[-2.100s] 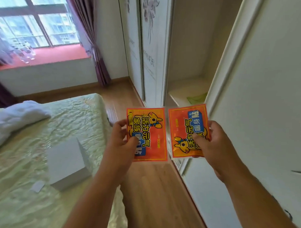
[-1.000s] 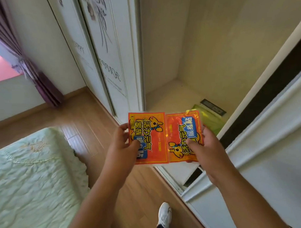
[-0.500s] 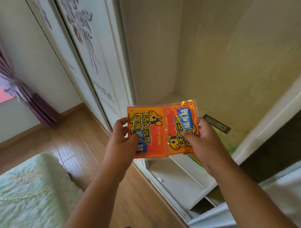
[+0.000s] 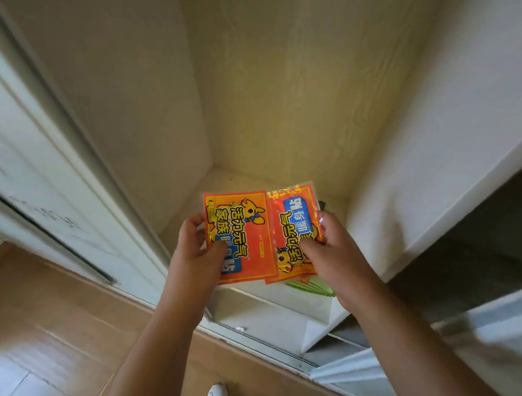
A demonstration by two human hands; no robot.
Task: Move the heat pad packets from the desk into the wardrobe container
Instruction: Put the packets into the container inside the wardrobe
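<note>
Two orange heat pad packets with yellow and blue print are held side by side over the wardrobe shelf. My left hand point(image 4: 197, 249) grips the left packet point(image 4: 246, 233) by its lower left edge. My right hand point(image 4: 332, 250) pinches the right packet point(image 4: 294, 228), which sits upside down and slightly overlaps the left one. Under them a green container point(image 4: 313, 287) peeks out on the shelf; most of it is hidden by the packets and my right hand.
The open wardrobe compartment point(image 4: 287, 95) has cream walls around the shelf. A white sliding door point(image 4: 47, 175) stands at the left, a white panel point(image 4: 433, 144) at the right. Below the shelf are white drawer fronts point(image 4: 267, 319), the door track and wood floor point(image 4: 57, 324).
I have stepped up to the wardrobe, so the view now looks into the compartment. Both hands have carried the packets forward and lower over the shelf, covering the green container.
</note>
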